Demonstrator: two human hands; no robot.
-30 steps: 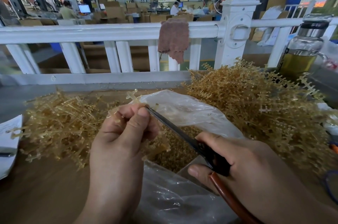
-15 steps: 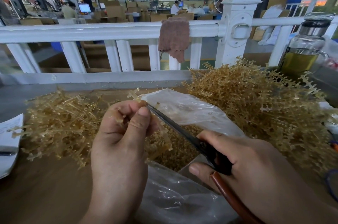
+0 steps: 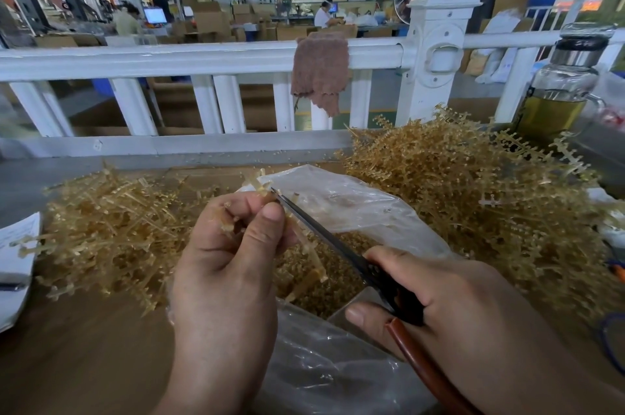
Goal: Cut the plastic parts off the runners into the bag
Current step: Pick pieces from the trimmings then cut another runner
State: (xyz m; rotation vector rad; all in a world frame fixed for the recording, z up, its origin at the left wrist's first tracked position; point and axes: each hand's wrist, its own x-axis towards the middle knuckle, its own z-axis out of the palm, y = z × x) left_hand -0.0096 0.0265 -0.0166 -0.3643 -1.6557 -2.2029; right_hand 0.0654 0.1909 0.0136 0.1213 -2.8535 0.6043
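Note:
My left hand (image 3: pixel 230 255) pinches an amber plastic runner (image 3: pixel 258 185) between thumb and fingers, holding it over the open clear bag (image 3: pixel 355 208). My right hand (image 3: pixel 439 299) grips black scissors (image 3: pixel 324 235) with a brown-sleeved handle; the blade tips sit against the runner right at my left fingertips. Small cut amber parts (image 3: pixel 338 276) fill the bag's mouth beneath both hands. A piece of runner hangs down below my left hand toward the bag.
A heap of bare runners (image 3: pixel 111 232) lies on the left, a bigger heap of runners (image 3: pixel 473 198) on the right. White paper (image 3: pixel 17 265) sits at the left edge, a glass bottle (image 3: pixel 561 89) at back right. A white railing (image 3: pixel 203 59) with a brown cloth (image 3: pixel 319 76) borders the wooden table (image 3: pixel 84 347).
Both hands stay almost in place over the bag. The scissors' tips have crept slightly closer to the runner at my left fingertips.

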